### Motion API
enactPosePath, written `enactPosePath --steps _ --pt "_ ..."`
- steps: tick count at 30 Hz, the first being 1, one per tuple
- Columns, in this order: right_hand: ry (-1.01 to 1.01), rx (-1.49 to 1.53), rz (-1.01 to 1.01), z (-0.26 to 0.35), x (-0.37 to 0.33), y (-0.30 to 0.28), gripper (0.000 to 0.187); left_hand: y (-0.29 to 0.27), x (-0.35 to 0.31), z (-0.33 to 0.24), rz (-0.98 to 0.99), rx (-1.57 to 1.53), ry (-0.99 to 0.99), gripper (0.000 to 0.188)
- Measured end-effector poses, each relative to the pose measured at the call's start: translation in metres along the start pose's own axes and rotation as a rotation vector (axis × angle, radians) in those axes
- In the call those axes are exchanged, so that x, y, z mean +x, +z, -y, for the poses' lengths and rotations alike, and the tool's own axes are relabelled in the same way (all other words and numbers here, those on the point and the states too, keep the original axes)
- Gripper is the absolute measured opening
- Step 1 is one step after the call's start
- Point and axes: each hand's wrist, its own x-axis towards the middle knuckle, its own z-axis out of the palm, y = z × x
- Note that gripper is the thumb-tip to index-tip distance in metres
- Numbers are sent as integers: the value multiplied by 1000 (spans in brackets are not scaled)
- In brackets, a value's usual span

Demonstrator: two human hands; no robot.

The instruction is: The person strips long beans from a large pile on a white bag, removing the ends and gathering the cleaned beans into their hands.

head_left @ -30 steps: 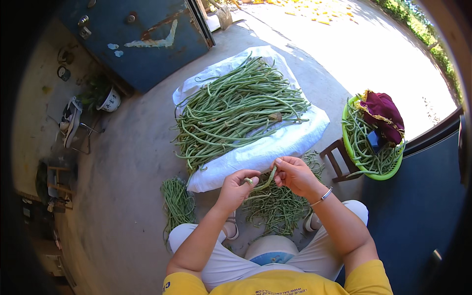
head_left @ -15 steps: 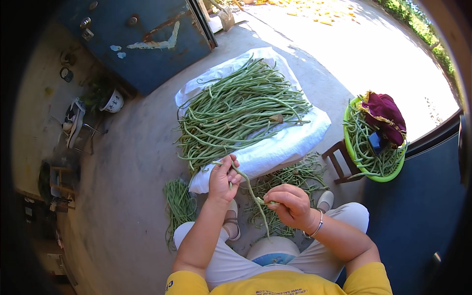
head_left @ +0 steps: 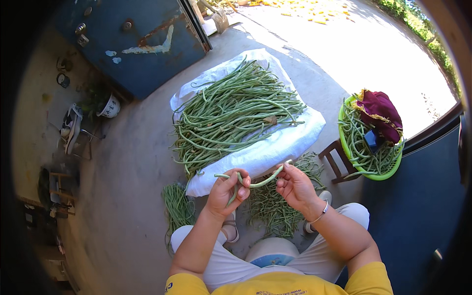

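Note:
A long green bean (head_left: 264,181) stretches between my two hands, in front of a white woven sack. My left hand (head_left: 227,192) is closed around one stretch of it, with a green end poking out past the fingers. My right hand (head_left: 298,187) pinches the bean's other end between thumb and fingertips. A thick heap of long beans (head_left: 236,110) covers most of the white sack (head_left: 300,135). Shorter bean pieces (head_left: 275,211) lie scattered on the floor beneath my hands, between my feet. To the left of them rests a bundle of thin beans (head_left: 178,206).
At the right, a lime-green basket (head_left: 382,176) with beans, a maroon cloth (head_left: 381,113) and a small blue object (head_left: 371,139) sits on a wooden stool (head_left: 339,162). A blue metal door (head_left: 147,73) stands at the far left, near a potted plant (head_left: 109,106).
My right hand has moved up and away from my lap, and the bean that hung down is now stretched across to it. The whole view has shifted slightly.

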Motion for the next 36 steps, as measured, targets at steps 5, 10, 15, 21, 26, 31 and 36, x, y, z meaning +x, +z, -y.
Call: enactPosePath --steps 5,10,15,21,26,31,36 --pt "-92 93 76 25 5 0 17 -12 -8 -9 -77 29 21 23" --pt "-177 -3 47 35 11 15 20 -15 -14 -13 -371 47 185 18" --pt "-204 -139 -74 19 26 3 22 -9 -15 -22 -503 82 260 16" --pt "-200 -266 -108 4 37 2 21 -13 -22 -32 -487 197 310 18" --pt "-200 -362 -132 -3 40 0 21 -15 -23 -38 -541 332 329 18" --pt "-193 -426 -128 -7 39 -2 21 -14 -21 -41 -589 357 344 16" --pt "-251 -535 -110 -5 37 -5 25 -15 -18 -46 -662 460 366 18"
